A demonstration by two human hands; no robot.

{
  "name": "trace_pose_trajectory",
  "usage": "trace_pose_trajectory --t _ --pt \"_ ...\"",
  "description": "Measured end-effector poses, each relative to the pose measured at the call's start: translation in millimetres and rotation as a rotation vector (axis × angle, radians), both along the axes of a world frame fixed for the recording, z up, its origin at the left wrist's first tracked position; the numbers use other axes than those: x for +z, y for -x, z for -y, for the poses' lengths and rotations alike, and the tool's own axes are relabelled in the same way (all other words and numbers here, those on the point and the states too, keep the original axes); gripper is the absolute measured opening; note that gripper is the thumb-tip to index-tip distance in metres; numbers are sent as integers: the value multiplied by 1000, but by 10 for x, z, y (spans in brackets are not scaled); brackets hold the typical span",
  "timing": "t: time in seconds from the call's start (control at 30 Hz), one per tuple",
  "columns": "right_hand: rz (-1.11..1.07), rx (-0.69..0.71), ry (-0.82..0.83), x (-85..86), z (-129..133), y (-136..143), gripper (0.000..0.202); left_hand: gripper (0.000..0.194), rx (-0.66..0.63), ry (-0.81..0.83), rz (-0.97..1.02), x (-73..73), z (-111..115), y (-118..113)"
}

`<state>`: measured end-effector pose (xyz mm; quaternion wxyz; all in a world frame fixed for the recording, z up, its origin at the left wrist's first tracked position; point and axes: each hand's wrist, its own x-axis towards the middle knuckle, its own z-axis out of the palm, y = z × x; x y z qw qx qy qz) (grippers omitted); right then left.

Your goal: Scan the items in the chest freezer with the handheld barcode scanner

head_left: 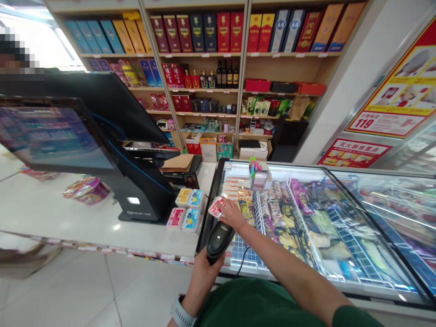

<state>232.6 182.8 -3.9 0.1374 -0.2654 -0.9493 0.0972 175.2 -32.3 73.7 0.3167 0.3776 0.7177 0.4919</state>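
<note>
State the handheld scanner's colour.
The scanner in the left hand is black; see the head view.

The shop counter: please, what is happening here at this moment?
The person's left hand holds a black scanner close to a red-and-white pack, which the right hand holds at the edge of the glass-topped freezer. Four similar packs rest on the counter beside the screen stand.
</note>
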Motion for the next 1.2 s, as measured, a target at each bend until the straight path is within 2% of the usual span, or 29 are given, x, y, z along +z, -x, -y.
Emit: trace_pose_trajectory --t 0.2,0.53,0.73,0.93,1.03,1.2 --pt "15 -3 -57 -61 22 -64 58 32 48 -24 10 12 -38 -29" --pt "-45 51 -87 30 84 -213 39 31 -39 22 -34 -45 -114 34" --pt "-215 -175 81 166 182 -417 34 31 -78 18 -11 16 -187 30" --pt "-378 -548 358 245 253 -887 33 31 -148 33 -56 12 -301 73" --pt "-452 -632 498 254 261 -1137 33 29 -191 19 -88 6 -397 95" --pt "-622 -745 627 321 276 -1454 32 32 -274 -3 -89 66 -589 71"
